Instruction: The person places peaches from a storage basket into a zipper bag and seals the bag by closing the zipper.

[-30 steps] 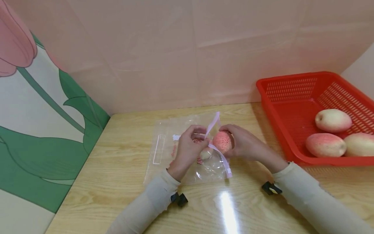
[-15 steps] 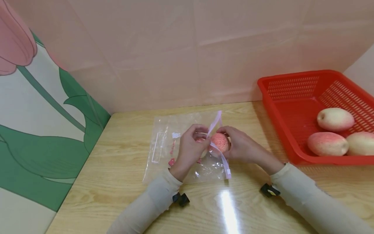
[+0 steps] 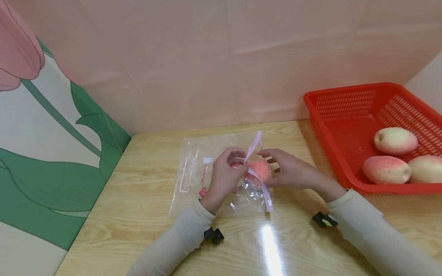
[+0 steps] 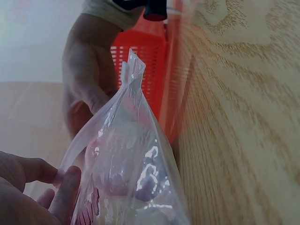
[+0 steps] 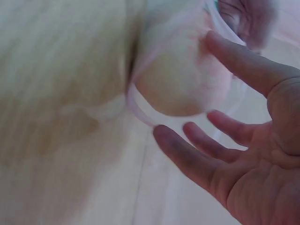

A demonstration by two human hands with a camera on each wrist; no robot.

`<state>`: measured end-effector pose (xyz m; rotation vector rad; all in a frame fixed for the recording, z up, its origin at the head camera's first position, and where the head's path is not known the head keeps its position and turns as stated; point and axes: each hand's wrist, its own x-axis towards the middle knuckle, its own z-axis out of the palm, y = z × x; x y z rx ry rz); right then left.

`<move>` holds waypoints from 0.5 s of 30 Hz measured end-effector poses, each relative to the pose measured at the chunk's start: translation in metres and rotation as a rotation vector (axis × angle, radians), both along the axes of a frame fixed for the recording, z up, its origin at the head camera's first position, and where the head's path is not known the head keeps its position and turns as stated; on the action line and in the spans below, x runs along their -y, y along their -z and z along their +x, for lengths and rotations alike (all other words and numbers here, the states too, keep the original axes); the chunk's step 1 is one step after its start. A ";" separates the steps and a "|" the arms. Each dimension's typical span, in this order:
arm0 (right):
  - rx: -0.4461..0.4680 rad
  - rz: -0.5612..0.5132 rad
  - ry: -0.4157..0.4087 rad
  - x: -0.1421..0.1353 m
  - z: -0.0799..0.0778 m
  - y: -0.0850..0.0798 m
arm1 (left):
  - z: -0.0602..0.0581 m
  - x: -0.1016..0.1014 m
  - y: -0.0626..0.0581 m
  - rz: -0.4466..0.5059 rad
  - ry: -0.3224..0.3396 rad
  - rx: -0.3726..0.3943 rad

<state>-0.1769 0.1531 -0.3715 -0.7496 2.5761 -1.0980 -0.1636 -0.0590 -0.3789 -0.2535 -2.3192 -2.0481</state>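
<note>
A clear zip bag with a lilac zipper strip lies on the wooden table, its mouth facing right. The left hand pinches the rim of the bag between thumb and fingers. At the mouth sits a pink-and-cream, peach-like fruit, mostly inside the bag. Fingers of the right hand are spread around the fruit's outer end; in the right wrist view the thumb touches or nearly touches the fruit, while the other fingers stand at the zipper strip. Another fruit is partly visible deeper in the bag, largely behind the left hand.
A red plastic basket stands at the right, holding several similar fruits, such as a pale one and a pinker one. A pink-covered wall rises behind the table; a tulip-patterned panel borders the left.
The right hand has pushed the fruit leftward into the bag's mouth, then loosened its grip and drawn slightly back to the right. The left hand has barely moved.
</note>
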 end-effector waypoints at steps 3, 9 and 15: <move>0.037 0.038 -0.008 -0.004 0.001 -0.004 | 0.000 0.000 0.000 -0.003 -0.004 0.011; 0.078 0.073 -0.029 -0.007 -0.001 -0.004 | -0.001 0.000 0.001 -0.008 -0.008 -0.005; 0.052 0.017 -0.022 -0.005 -0.003 0.004 | 0.000 -0.001 0.000 -0.016 -0.001 -0.005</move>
